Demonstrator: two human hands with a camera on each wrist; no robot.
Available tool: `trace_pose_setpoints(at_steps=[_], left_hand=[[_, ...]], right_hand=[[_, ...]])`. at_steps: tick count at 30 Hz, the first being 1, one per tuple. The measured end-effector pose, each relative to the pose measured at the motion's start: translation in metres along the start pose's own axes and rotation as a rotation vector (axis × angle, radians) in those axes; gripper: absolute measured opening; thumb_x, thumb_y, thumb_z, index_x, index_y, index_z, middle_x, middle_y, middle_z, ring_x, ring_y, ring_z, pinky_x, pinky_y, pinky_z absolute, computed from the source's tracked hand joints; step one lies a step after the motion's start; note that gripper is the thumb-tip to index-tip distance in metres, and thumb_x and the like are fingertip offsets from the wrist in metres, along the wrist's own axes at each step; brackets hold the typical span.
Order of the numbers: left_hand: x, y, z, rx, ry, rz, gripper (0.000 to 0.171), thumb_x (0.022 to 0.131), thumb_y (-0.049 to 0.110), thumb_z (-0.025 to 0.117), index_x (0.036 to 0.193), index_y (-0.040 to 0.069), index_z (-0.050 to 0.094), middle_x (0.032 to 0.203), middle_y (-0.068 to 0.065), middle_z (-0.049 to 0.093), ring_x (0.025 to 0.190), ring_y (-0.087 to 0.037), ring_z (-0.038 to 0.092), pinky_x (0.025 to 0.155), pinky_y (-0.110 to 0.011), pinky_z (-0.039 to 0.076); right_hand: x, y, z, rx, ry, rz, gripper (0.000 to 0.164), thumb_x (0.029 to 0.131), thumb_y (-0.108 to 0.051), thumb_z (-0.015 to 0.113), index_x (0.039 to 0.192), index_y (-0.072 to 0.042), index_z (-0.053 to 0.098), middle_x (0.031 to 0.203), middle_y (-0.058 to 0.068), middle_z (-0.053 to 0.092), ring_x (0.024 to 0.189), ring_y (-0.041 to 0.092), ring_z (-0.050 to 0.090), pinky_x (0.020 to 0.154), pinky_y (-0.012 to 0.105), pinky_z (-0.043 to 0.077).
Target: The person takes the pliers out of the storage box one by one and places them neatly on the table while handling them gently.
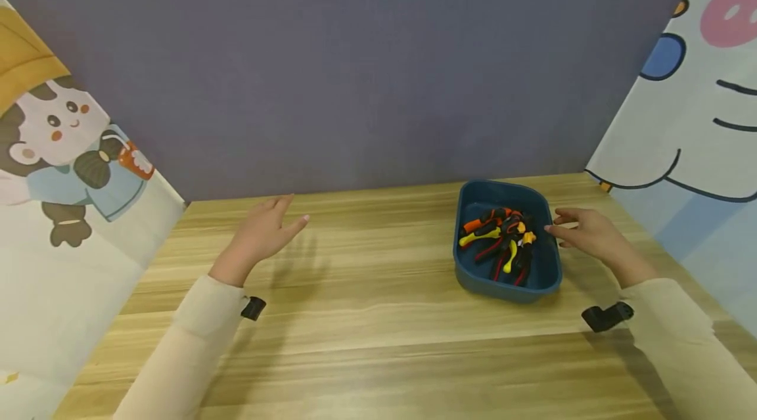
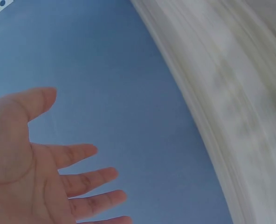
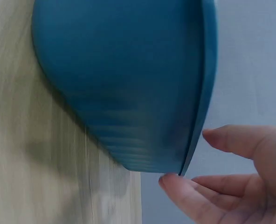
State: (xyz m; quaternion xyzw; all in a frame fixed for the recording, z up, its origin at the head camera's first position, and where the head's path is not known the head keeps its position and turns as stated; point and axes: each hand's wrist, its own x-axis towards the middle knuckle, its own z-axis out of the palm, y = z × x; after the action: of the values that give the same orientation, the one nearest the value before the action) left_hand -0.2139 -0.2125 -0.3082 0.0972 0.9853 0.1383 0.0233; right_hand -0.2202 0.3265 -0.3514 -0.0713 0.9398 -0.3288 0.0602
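On the right half of the table stands a dark blue plastic bin [image 1: 503, 288] with rounded corners. Inside it lies a heap of small tool-like pieces [image 1: 512, 250] in black, red, yellow and orange. My right hand [image 1: 590, 236] is beside the bin's right rim, thumb and fingers parted. In the right wrist view, the fingertips [image 3: 174, 183] are right at the rim's end and the thumb is just off the edge. Far to the left, my left hand [image 1: 263, 229] hovers over the table, its fingers spread and holding nothing.
The wood-grain tabletop [image 1: 367, 315] runs back to a grey upright panel [image 1: 378, 71]. Printed cartoon panels stand on both sides, a child figure [image 1: 77, 150] at left and a pig-like drawing [image 1: 698, 124] at right. A small black wrist camera [image 1: 606, 317] sits at the right cuff.
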Motion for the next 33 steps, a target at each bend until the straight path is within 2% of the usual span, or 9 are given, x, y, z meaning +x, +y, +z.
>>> trace_pose_setpoints(at_steps=[5,10,14,20,27,33], left_hand=[[0.004,0.012,0.003,-0.024,-0.007,0.011,0.08,0.095,0.058,0.036,0.149,0.002,0.021,0.15,-0.026,0.022,0.135,-0.048,0.021,0.105,-0.061,0.021],[0.006,0.022,0.008,-0.036,-0.035,0.025,0.075,0.096,0.052,0.041,0.148,0.001,0.023,0.15,-0.025,0.024,0.136,-0.046,0.023,0.105,-0.06,0.024],[0.008,0.033,0.01,-0.041,-0.047,0.04,0.072,0.096,0.049,0.044,0.148,0.002,0.025,0.149,-0.024,0.027,0.136,-0.044,0.024,0.106,-0.058,0.024],[0.013,0.052,0.012,-0.046,-0.047,0.076,0.071,0.096,0.049,0.045,0.148,0.005,0.025,0.15,-0.021,0.027,0.137,-0.04,0.026,0.107,-0.054,0.025],[0.023,0.078,0.014,-0.054,-0.059,0.097,0.069,0.095,0.052,0.044,0.148,0.01,0.027,0.151,-0.018,0.028,0.137,-0.038,0.027,0.107,-0.054,0.026],[0.028,0.096,0.015,-0.089,-0.077,0.121,0.071,0.095,0.051,0.045,0.148,0.008,0.027,0.151,-0.018,0.027,0.139,-0.038,0.022,0.111,-0.051,0.02]], right_hand=[[0.001,-0.002,0.004,0.045,-0.018,0.055,0.072,0.096,-0.028,0.054,0.139,0.019,0.021,0.128,0.041,0.039,0.075,0.024,0.069,0.066,0.037,0.055],[-0.003,-0.004,0.009,0.052,-0.012,0.065,0.067,0.095,-0.022,0.056,0.135,0.021,0.027,0.124,0.042,0.043,0.068,0.02,0.068,0.062,0.035,0.055],[-0.007,-0.007,0.013,0.053,-0.006,0.075,0.06,0.093,-0.014,0.056,0.132,0.024,0.03,0.12,0.042,0.046,0.067,0.018,0.067,0.061,0.035,0.055],[-0.012,-0.01,0.015,0.056,0.008,0.094,0.058,0.093,-0.012,0.056,0.131,0.024,0.032,0.116,0.041,0.048,0.065,0.017,0.067,0.061,0.035,0.055],[-0.013,-0.007,0.017,0.072,0.009,0.073,0.058,0.093,-0.012,0.056,0.131,0.025,0.032,0.121,0.044,0.042,0.066,0.016,0.067,0.062,0.034,0.055],[-0.014,-0.003,0.018,0.103,0.002,0.076,0.058,0.093,-0.011,0.056,0.131,0.025,0.031,0.123,0.046,0.039,0.068,0.014,0.066,0.063,0.033,0.055]])
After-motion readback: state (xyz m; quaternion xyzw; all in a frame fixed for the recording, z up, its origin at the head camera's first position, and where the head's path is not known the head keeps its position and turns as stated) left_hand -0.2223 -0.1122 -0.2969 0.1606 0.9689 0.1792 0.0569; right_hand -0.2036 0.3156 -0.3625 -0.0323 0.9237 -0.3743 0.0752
